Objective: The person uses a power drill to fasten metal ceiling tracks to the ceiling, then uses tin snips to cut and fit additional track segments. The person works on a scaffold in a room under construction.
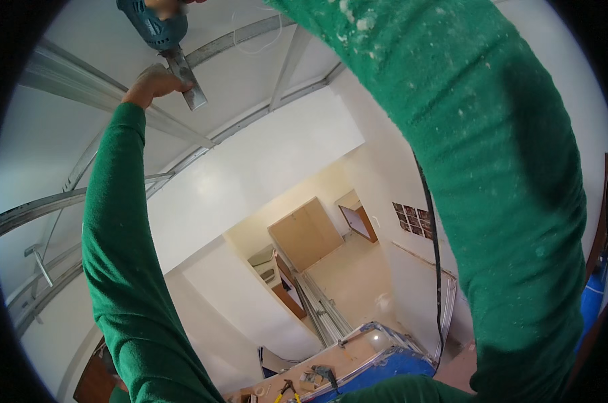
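Overhead at the upper left, my left hand (157, 84) is closed around a short strip of bent metal (195, 98), with the thumb along it. A teal power drill (155, 28) points down at the strip, its nose against or just beside the metal's upper end. Only a small, blurred part of my right hand (166, 8) shows at the top edge, on the drill's body. The rest of that hand is cut off by the frame. Metal ceiling channels (230, 41) run close behind both hands. Green sleeves cover my raised arms.
Below me is a platform with a blue side (391, 369), bearing yellow-handled pliers (288, 391) and a dark tool (325, 374). A black cable (433, 235) hangs beside my right arm. Long metal profiles (324, 312) lie on the floor near a leaning board (306, 233).
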`<state>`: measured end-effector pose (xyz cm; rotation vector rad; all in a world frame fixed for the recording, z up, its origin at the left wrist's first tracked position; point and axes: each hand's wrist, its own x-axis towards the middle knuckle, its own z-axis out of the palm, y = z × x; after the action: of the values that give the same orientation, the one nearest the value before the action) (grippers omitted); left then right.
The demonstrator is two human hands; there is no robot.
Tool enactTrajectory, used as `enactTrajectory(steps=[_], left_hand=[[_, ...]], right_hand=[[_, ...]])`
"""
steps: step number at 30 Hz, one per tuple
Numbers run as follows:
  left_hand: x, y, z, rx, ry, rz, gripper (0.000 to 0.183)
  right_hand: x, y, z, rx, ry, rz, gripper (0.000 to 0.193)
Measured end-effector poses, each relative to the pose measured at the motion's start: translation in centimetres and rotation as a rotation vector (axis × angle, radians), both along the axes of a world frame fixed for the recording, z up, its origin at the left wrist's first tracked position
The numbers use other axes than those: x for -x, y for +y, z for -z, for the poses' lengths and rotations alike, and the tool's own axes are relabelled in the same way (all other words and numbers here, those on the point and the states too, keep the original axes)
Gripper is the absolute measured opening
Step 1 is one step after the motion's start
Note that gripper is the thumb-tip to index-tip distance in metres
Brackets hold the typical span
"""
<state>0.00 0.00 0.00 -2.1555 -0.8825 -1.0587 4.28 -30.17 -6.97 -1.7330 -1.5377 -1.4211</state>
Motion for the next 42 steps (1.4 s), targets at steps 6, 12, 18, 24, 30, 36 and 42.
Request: enactTrajectory(steps=[6,12,18,24,30,36,42], left_hand=[[1.1,-2.6,-2.9,-0.072,-0.032,0.005,0.066],[0.4,-0.4,-0.6,-0.03,-0.006,0.038,0.067],[0.1,0.3,-0.2,-0.045,-0.022,0.061,0.068],[0.6,-0.1,-0.2,-0.064,0.029,0.087,0.066],[0.2,-0.3,0.0,0.016,0.02,0.068,0.068],[0.7,-0.2,0.0,0.003,0.014,0.103,0.07],[0.7,0.0,-0.6,0.026,0.029,0.086,0.071]], right_hand=[[2.5,-0.8,-0.3,-0.166,0.36,0.231,0.029],[0.0,-0.1,-0.5,-0.029,-0.051,0.085,0.029],[-0.5,0.1,1.4,-0.056,0.015,0.083,0.025],[-0.5,0.2,0.7,-0.107,-0.042,0.059,0.024],[-0.5,1.0,0.6,-0.113,-0.003,0.044,0.024],[-1.3,-0.4,1.0,-0.069,-0.014,-0.082,0.026],[1.0,1.0,-0.2,-0.066,-0.109,0.145,0.038]])
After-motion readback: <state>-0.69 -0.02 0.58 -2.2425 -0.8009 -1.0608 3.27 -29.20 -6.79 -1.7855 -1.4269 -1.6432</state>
